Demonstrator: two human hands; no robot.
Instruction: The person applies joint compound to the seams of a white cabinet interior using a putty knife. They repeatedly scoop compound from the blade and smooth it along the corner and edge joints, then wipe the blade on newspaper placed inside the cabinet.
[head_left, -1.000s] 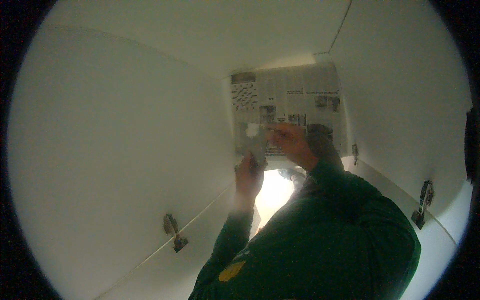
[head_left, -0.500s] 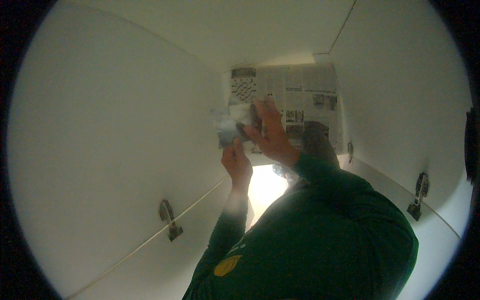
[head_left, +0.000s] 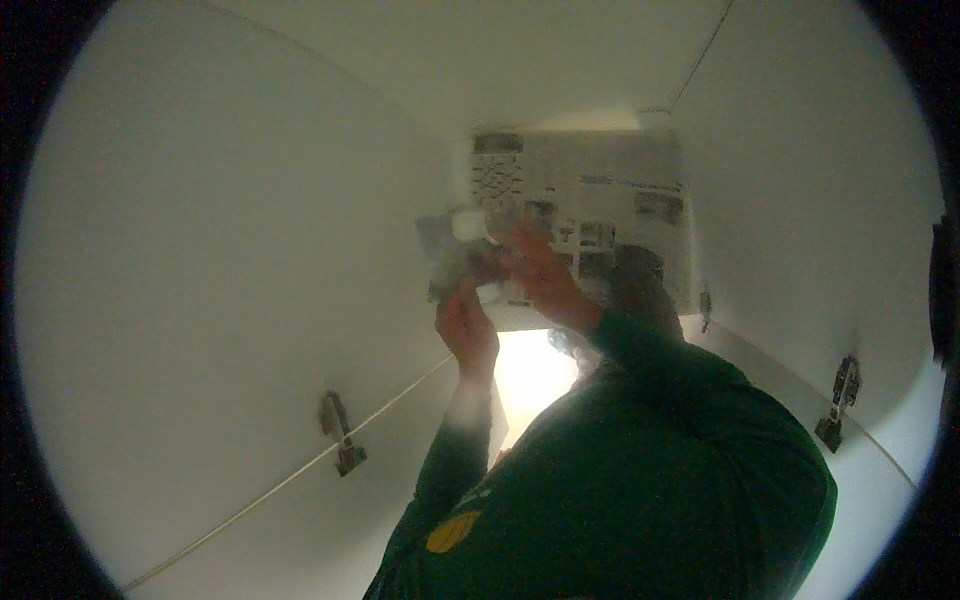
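Observation:
A shiny, partly see-through plastic packet (head_left: 452,264) is between my two hands, in front of the newspaper; motion blur hides its exact kind and contents. My left hand (head_left: 467,325) pinches its lower edge between thumb and fingers. From the right, my right hand (head_left: 540,270) reaches over its right side, thumb and fingers around a dark part of it. The fingertips of that hand are smeared. Behind both hands, a newspaper sheet (head_left: 630,165) lies flat on a pale surface.
White panels enclose the space: a broad left panel (head_left: 220,230) and a right panel (head_left: 820,200). Metal hinges sit at the left (head_left: 342,435) and right (head_left: 838,405) panel seams. Bright light (head_left: 530,375) enters below the newspaper. My green sleeves and torso fill the lower right.
The packet has tilted and shifted slightly between my hands, and it is more blurred. My right fingers have moved a little down. The whole view has shifted slightly.

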